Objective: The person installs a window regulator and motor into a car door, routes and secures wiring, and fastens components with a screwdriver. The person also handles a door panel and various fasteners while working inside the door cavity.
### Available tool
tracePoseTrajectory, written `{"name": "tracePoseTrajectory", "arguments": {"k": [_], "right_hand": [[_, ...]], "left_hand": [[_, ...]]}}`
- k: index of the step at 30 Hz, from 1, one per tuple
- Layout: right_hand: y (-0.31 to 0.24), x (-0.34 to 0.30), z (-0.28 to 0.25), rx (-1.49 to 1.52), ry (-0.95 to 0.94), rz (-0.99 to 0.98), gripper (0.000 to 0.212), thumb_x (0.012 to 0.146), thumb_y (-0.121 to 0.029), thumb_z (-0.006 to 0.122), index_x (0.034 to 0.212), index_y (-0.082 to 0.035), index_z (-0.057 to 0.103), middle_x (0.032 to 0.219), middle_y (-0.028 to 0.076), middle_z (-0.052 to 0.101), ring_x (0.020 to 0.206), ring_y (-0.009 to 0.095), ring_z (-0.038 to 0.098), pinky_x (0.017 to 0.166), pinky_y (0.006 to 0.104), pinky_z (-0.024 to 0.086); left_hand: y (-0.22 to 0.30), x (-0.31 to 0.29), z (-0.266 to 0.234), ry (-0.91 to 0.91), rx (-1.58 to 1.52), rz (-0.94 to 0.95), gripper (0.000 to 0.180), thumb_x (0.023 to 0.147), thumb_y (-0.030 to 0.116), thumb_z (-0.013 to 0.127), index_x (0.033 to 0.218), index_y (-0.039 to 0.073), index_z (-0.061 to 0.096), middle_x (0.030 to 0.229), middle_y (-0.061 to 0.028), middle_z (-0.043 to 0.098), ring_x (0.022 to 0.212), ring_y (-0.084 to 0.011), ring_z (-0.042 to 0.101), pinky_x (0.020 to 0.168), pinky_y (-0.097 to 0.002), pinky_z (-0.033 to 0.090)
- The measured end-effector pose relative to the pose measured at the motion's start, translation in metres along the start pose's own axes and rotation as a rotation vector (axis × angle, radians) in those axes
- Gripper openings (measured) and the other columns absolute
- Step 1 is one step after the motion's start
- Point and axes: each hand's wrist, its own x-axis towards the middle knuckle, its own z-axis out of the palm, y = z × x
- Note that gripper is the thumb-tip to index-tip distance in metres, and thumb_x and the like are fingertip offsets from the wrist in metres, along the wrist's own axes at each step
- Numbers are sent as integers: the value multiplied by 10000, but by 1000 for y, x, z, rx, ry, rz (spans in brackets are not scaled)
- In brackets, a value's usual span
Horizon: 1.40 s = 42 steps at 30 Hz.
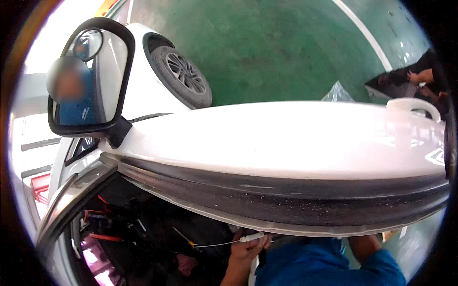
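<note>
My left hand [245,252] is closed around the white handle [252,237] of a slim tool with a long thin metal shaft [217,245]. That shaft points left across the dark car interior. A second thin rod with an orange-yellow end [191,243] lies close to its tip; I cannot tell whether the two touch. Above my left hand runs the lower edge of the white car door [286,138], with its dark window seal [267,195]. My right forearm [365,245] passes under that edge at the lower right, and the door hides my right fingers.
The black-framed side mirror [90,81] juts out at the upper left, and the door handle [415,108] at the right. A front wheel [183,76] stands beyond, on green floor [281,52]. At the far right another person's hand [422,76] is near a dark panel [391,83].
</note>
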Motion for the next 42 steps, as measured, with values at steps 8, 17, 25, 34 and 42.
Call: {"name": "tracePoseTrajectory", "arguments": {"k": [8, 17, 25, 34, 42], "right_hand": [[-1, 5, 3, 13, -3, 50, 229, 922, -199, 660, 1040, -3, 672, 911, 84, 660, 767, 221, 623, 705, 348, 528], [-3, 13, -3, 25, 1, 48, 265, 937, -230, 649, 1073, -3, 667, 966, 92, 656, 797, 243, 625, 716, 364, 531], [7, 28, -12, 13, -7, 10, 297, 951, -258, 640, 1103, -4, 662, 1014, 99, 653, 823, 263, 627, 725, 378, 534], [20, 50, -6, 492, -277, -404, 282, 944, -246, 645, 1089, -5, 668, 981, 98, 657, 805, 250, 629, 716, 369, 536], [-30, 12, 13, -145, -24, -78, 206, 903, -195, 619, 828, -5, 641, 717, 72, 624, 647, 145, 567, 591, 327, 468]], "left_hand": [[-9, 6, 13, 138, 715, 404, 161, 853, 132, 684, 956, 11, 656, 835, -102, 684, 767, -282, 663, 670, -454, 509], [1, -2, 17, 165, 358, 127, 134, 854, 96, 703, 953, 26, 646, 787, -59, 627, 698, -213, 603, 610, -386, 450], [3, 7, 15, -114, -74, 111, 244, 862, 34, 676, 1095, 19, 604, 784, -51, 598, 701, -171, 557, 649, -395, 450], [-14, 9, 10, 50, 542, 449, 251, 853, 71, 668, 1090, 9, 611, 668, -22, 555, 571, -101, 499, 569, -319, 437], [4, 21, 5, -253, -88, 119, 234, 852, 60, 676, 1072, 2, 619, 692, -31, 589, 611, -106, 533, 603, -295, 445]]}}
